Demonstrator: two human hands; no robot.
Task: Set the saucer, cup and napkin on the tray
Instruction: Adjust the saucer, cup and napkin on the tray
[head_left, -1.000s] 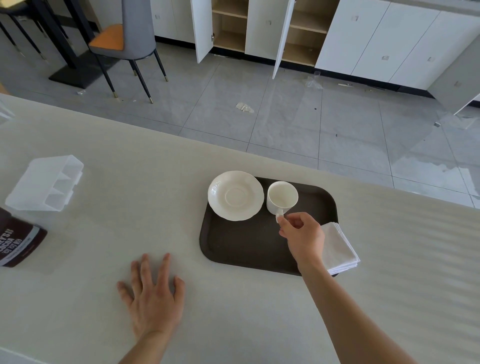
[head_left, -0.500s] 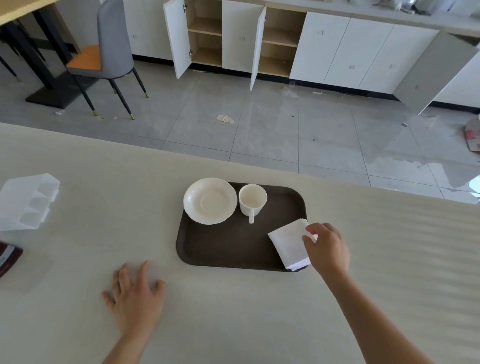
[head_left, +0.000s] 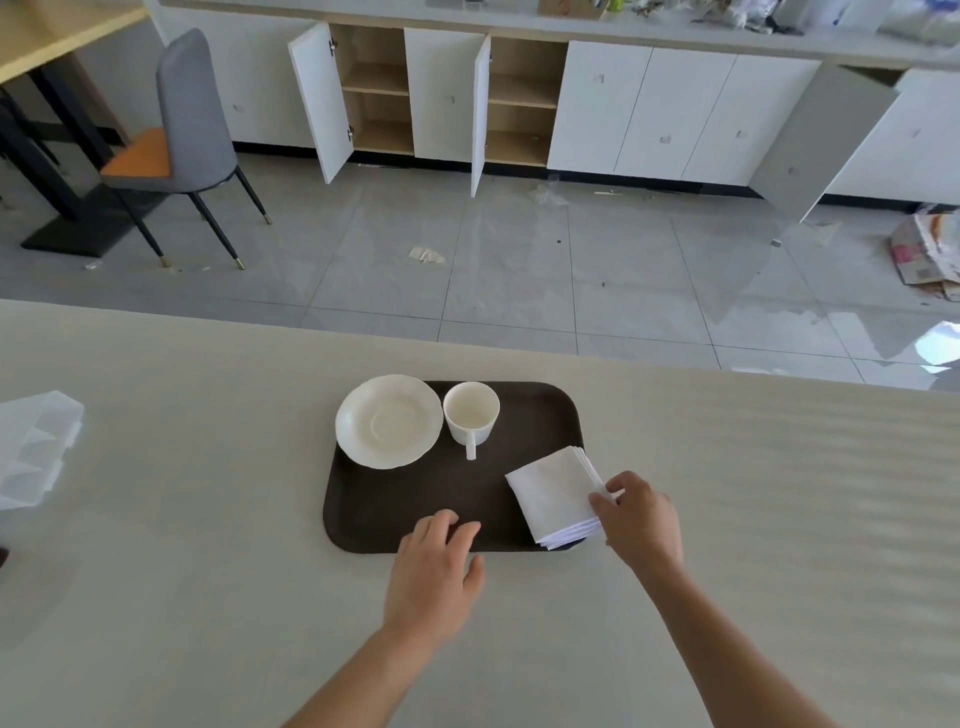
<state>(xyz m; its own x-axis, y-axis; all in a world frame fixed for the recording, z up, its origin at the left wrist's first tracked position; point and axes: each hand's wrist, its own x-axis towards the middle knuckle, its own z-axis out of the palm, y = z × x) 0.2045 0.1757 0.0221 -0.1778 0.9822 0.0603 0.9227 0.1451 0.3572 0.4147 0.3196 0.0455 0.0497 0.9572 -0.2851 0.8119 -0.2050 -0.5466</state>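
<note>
A dark brown tray (head_left: 415, 499) lies on the pale table. The white saucer (head_left: 388, 421) sits at the tray's far left corner, overhanging the rim slightly. Right beside it the white cup (head_left: 471, 415) stands upright, handle pointing toward me. A folded white napkin stack (head_left: 556, 493) rests on the tray's near right corner. My right hand (head_left: 639, 519) pinches the napkin's right edge with thumb and fingers. My left hand (head_left: 436, 566) lies with fingers apart on the tray's near rim, holding nothing.
A translucent plastic organiser (head_left: 31, 452) sits at the table's left edge. Beyond the table's far edge are a tiled floor, a grey chair (head_left: 182, 135) and white cabinets (head_left: 649, 114), some with open doors.
My left hand has moved from the bare table on the left to the tray's near rim. My right hand has kept hold of the napkin, which now lies further onto the tray.
</note>
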